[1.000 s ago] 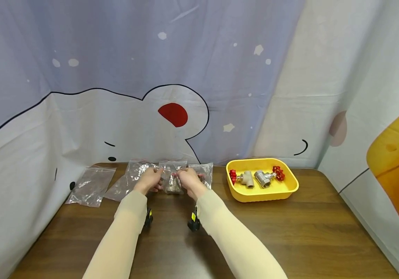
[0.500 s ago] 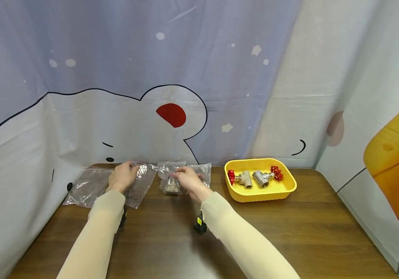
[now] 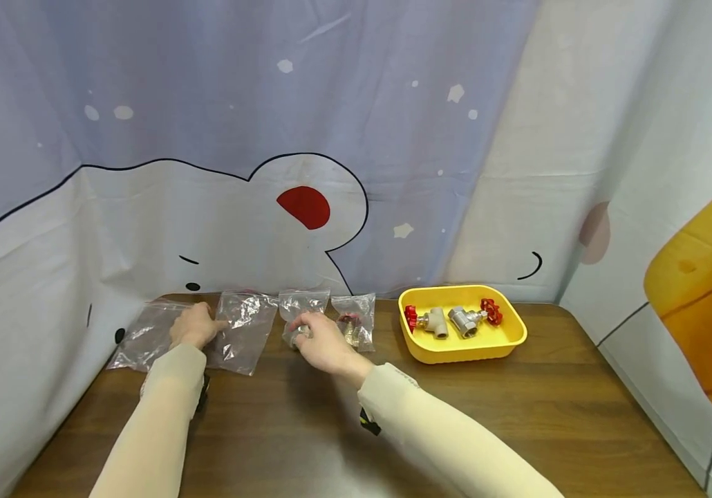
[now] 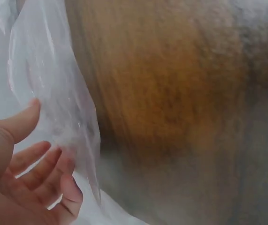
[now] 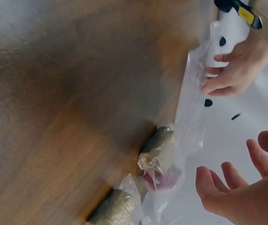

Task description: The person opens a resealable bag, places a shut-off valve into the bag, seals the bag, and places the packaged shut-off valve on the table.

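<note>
Over the clear bags at the left is my left hand [image 3: 194, 326], its fingers spread and loosely bent in the left wrist view beside a clear bag [image 4: 63, 79]. A flat clear bag [image 3: 249, 335] lies just right of it. My right hand [image 3: 325, 342], fingers apart, hovers by a small bag holding a metal valve [image 5: 159, 147]; the right wrist view shows nothing between its fingers. Another small bagged valve [image 3: 356, 328] with a red handle lies to the right of that hand.
Right of the bags stands a yellow tray [image 3: 462, 354] with two red-handled valves in it. A further clear bag [image 3: 144, 339] lies at the far left of the wooden table [image 3: 281, 429]. A patterned curtain [image 3: 219, 228] hangs behind.
My left hand has moved left, away from the middle bagged valve, and the flat bag beside it now lies spread. My right hand has come off the middle bag and drawn slightly nearer me.
</note>
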A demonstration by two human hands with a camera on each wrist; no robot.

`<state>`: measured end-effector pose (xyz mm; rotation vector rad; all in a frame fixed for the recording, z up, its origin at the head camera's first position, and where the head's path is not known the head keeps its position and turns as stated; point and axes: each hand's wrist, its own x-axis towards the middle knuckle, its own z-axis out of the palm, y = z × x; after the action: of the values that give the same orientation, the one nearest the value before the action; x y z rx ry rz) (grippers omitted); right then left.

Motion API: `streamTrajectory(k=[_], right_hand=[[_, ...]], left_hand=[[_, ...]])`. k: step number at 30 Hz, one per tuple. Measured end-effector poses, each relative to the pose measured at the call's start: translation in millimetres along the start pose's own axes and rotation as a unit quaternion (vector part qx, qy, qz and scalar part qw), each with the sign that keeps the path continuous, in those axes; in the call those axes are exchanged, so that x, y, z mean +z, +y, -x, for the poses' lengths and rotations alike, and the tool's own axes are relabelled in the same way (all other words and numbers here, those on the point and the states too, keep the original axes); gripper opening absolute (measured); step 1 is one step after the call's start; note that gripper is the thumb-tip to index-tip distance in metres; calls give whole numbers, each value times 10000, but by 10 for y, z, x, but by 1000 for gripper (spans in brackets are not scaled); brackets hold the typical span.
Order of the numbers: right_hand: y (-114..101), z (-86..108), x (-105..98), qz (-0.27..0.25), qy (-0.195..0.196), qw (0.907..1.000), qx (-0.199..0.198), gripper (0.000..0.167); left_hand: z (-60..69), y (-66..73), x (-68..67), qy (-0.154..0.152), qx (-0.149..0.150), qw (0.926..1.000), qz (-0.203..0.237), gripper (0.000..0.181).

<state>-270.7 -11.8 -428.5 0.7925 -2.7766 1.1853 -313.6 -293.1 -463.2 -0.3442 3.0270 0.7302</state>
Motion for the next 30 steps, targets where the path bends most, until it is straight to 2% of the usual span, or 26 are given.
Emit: streamTrajectory(k=[6,10,13,20,27,30], right_hand=[[-35,139,41,-59,-165,9995,-267,22],[-41,213,31,-104,-129,9996,-223,22],[-31,252,15,-174,-63,9997,-171,21],[-16,321,-84,-672,193,9975,71,19],[97,424,-210,-1423,340,9892,56,18],[186,507,-256,-2107,198,9771,208,17]], left_hand=[[37,-88,27,-99,120,9999,20,32],[69,-103,-4,79,414,9988,240,23],[108,-96,-50,248,617,9969,411,23],[199,-72,-107,516,762,9912,950,29],[387,111,-90,684,1041,9846,1229,34],[480,247,-55,757,1222,9800,1376,32]])
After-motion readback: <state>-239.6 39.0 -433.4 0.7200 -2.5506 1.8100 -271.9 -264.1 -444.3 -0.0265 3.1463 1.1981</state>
